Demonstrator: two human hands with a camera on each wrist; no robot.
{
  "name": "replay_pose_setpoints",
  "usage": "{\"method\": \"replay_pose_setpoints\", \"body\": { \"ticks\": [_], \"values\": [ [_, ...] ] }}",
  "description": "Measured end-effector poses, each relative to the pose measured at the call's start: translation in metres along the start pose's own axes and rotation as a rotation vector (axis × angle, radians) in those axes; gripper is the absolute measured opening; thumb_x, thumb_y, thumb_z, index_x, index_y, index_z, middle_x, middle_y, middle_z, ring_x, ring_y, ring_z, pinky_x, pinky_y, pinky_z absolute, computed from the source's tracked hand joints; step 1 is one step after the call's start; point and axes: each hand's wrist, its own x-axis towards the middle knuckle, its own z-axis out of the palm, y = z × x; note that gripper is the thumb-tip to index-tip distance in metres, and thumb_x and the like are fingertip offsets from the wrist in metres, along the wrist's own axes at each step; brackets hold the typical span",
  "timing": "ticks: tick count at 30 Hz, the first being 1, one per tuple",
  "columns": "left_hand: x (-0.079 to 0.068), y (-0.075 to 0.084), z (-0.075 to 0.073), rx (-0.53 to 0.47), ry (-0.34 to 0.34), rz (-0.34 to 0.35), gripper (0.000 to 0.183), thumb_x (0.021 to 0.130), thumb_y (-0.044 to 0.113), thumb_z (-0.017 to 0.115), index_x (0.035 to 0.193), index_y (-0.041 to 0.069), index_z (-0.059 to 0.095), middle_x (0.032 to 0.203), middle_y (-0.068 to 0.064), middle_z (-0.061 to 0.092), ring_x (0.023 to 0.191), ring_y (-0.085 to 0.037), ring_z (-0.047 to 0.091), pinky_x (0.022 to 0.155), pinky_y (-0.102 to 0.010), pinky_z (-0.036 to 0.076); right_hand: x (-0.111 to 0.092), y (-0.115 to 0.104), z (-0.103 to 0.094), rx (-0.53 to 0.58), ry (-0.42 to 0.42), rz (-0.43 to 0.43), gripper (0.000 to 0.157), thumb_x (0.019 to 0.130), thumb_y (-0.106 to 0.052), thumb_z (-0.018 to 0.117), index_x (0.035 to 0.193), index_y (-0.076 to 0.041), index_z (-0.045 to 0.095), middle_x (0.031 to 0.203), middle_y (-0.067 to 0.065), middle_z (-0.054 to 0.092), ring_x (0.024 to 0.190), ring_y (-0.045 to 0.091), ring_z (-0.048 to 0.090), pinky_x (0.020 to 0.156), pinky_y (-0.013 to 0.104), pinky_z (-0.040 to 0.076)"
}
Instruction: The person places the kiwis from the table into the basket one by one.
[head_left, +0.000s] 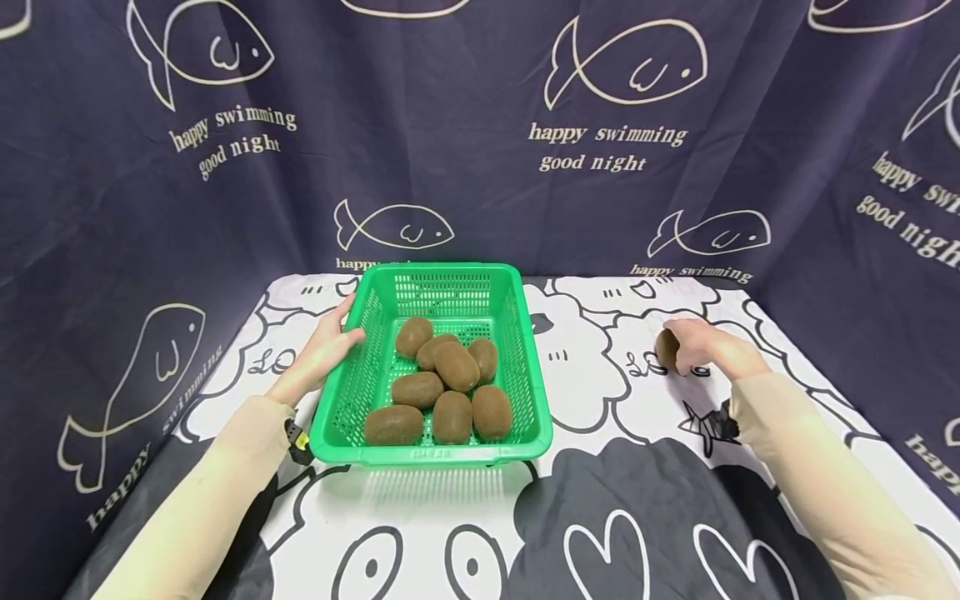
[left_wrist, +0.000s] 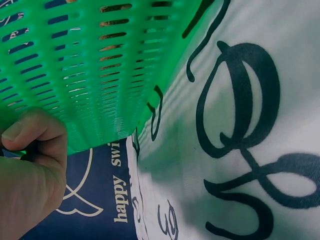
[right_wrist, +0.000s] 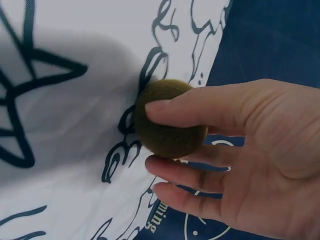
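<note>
A brown kiwifruit (right_wrist: 167, 135) is held by my right hand (head_left: 708, 346), out to the right over the white printed cloth. In the right wrist view the thumb lies across the fruit, with the fingers on its other side. My left hand (head_left: 326, 346) grips the left rim of a green plastic basket (head_left: 536, 417), thumb at the top edge. The left wrist view shows curled fingers (left_wrist: 42, 132) against the slotted wall. Several more kiwifruit (head_left: 456, 367) lie inside the basket, mostly towards its front and middle.
The table is covered by a white and dark grey cloth (head_left: 585, 367) with cartoon drawings. Behind it and at both sides hangs a navy curtain (head_left: 480, 167) with fish prints. A black strap with a yellow part (head_left: 298, 440) sits at the left wrist.
</note>
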Motion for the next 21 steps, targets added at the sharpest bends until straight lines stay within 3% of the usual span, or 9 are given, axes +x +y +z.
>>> {"method": "replay_pose_setpoints", "body": {
  "ticks": [4,7,14,21],
  "values": [
    [0.0,0.0,0.0,-0.001,0.0,0.003,0.085,0.084,0.001,0.048,0.157,0.016,0.007,0.15,-0.027,0.034,0.076,-0.019,0.062,0.066,-0.033,0.059,0.002,0.004,0.003,0.028,0.038,-0.017,0.057,0.046,-0.003,0.076,0.098,0.009,0.056,0.087,0.02,0.061,0.082,0.032,0.056,0.077,0.046,0.051],
    [0.0,0.0,0.0,-0.005,-0.005,0.004,0.084,0.085,0.001,0.048,0.157,0.016,0.006,0.149,-0.029,0.034,0.076,-0.02,0.063,0.066,-0.033,0.06,0.002,0.005,0.005,0.04,0.069,-0.018,0.056,0.045,-0.006,0.077,0.096,0.007,0.057,0.086,0.019,0.061,0.081,0.031,0.056,0.075,0.045,0.051],
    [0.0,0.0,0.0,0.006,0.001,0.002,0.084,0.085,0.001,0.048,0.157,0.016,0.006,0.149,-0.029,0.034,0.078,-0.021,0.062,0.067,-0.033,0.059,0.001,0.0,0.004,0.068,0.107,0.016,0.072,0.05,-0.014,0.079,0.111,0.013,0.052,0.096,0.028,0.059,0.087,0.037,0.056,0.076,0.05,0.05],
    [-0.001,0.001,0.001,0.002,-0.002,0.007,0.084,0.085,0.001,0.047,0.157,0.017,0.007,0.149,-0.029,0.035,0.079,-0.022,0.062,0.068,-0.036,0.06,0.002,-0.013,0.003,0.104,0.203,0.014,0.077,0.056,-0.015,0.077,0.122,0.011,0.047,0.1,0.03,0.055,0.085,0.037,0.055,0.075,0.052,0.051]
  ]
}}
